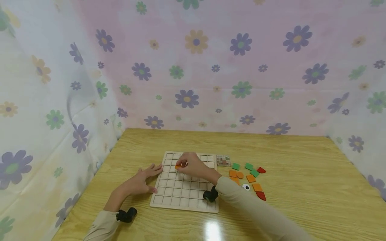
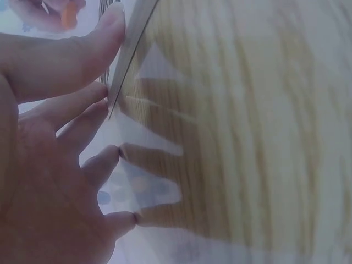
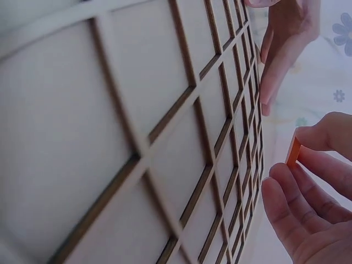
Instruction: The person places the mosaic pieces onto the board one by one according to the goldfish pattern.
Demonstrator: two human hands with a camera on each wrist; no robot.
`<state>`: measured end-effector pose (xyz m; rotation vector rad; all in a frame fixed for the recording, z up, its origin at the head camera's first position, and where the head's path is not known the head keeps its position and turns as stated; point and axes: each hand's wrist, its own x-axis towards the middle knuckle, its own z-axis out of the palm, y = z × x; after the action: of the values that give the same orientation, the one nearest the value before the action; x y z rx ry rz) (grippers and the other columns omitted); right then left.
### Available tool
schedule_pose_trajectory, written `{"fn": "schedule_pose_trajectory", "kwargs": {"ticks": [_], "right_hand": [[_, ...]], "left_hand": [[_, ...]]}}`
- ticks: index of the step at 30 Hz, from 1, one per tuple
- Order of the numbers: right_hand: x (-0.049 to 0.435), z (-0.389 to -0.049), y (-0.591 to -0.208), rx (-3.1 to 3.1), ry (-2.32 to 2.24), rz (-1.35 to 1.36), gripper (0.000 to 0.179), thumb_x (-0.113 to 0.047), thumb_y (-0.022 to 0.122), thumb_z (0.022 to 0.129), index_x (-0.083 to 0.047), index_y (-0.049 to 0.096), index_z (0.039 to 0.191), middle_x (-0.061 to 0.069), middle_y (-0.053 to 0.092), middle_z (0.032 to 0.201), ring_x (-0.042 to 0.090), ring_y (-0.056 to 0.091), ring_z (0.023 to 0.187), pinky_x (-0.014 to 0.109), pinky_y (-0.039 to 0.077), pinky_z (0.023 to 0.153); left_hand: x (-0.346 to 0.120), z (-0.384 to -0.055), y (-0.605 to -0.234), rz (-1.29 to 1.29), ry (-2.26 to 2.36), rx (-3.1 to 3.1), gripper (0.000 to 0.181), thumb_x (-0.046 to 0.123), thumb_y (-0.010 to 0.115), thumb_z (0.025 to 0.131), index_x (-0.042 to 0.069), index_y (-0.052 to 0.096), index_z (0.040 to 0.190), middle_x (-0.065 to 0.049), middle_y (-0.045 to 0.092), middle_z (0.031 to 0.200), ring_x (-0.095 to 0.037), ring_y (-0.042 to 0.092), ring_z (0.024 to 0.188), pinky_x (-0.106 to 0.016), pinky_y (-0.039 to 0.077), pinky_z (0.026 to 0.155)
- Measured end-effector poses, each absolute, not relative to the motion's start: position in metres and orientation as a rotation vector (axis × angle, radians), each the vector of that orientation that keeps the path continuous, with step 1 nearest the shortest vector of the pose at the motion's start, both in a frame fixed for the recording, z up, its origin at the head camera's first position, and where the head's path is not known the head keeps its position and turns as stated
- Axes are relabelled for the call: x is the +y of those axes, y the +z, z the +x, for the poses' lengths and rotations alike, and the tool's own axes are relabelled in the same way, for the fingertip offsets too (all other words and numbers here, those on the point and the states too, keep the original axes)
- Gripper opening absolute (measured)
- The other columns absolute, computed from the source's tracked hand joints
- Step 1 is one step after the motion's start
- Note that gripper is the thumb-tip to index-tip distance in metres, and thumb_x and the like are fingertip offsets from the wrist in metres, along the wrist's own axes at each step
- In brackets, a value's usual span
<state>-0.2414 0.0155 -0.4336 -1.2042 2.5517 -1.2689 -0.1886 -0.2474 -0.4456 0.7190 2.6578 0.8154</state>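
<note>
My right hand pinches an orange tile between thumb and fingers, over the upper left part of a pale wooden grid board. In the right wrist view the tile shows edge-on, a little away from the board's raised dividers. My left hand rests at the board's left side with its fingers spread. In the left wrist view its thumb lies at the board's edge, and its other fingertips reach the edge and the glossy table.
Right of the board lie a small patterned card, green tiles, several orange tiles, red quarter-round pieces and a white eye piece. All are on the wooden table. Flowered cloth hangs behind it.
</note>
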Motion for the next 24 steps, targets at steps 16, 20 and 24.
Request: {"fn": "schedule_pose_trajectory", "kwargs": {"ticks": [16, 20, 24], "right_hand": [[-0.034, -0.257, -0.445, 2.619, -1.101, -1.174, 0.006, -0.003, 0.07, 0.083, -0.001, 0.074, 0.087, 0.007, 0.066, 0.085, 0.011, 0.059, 0.073, 0.017, 0.048, 0.064], [-0.04, -0.255, -0.445, 2.628, -1.1, -1.19, 0.006, -0.002, 0.069, 0.083, 0.0, 0.074, 0.086, 0.008, 0.065, 0.083, 0.014, 0.058, 0.073, 0.017, 0.048, 0.062], [-0.044, -0.253, -0.444, 2.651, -1.069, -1.191, 0.005, -0.001, 0.069, 0.084, -0.001, 0.074, 0.085, 0.008, 0.064, 0.082, 0.014, 0.058, 0.074, 0.017, 0.047, 0.062]], "left_hand": [[-0.246, -0.186, -0.446, 0.707, 0.859, 2.658, 0.08, 0.024, 0.075, 0.08, 0.009, 0.035, 0.147, -0.007, 0.024, 0.154, -0.038, 0.01, 0.142, -0.07, -0.005, 0.103], [-0.246, -0.184, -0.447, 0.721, 0.893, 2.636, 0.078, 0.02, 0.073, 0.081, 0.007, 0.033, 0.147, -0.011, 0.021, 0.155, -0.039, 0.008, 0.142, -0.07, -0.007, 0.102], [-0.246, -0.182, -0.446, 0.712, 0.915, 2.63, 0.077, 0.017, 0.073, 0.082, 0.005, 0.033, 0.147, -0.011, 0.021, 0.155, -0.039, 0.008, 0.142, -0.07, -0.008, 0.102]]}}
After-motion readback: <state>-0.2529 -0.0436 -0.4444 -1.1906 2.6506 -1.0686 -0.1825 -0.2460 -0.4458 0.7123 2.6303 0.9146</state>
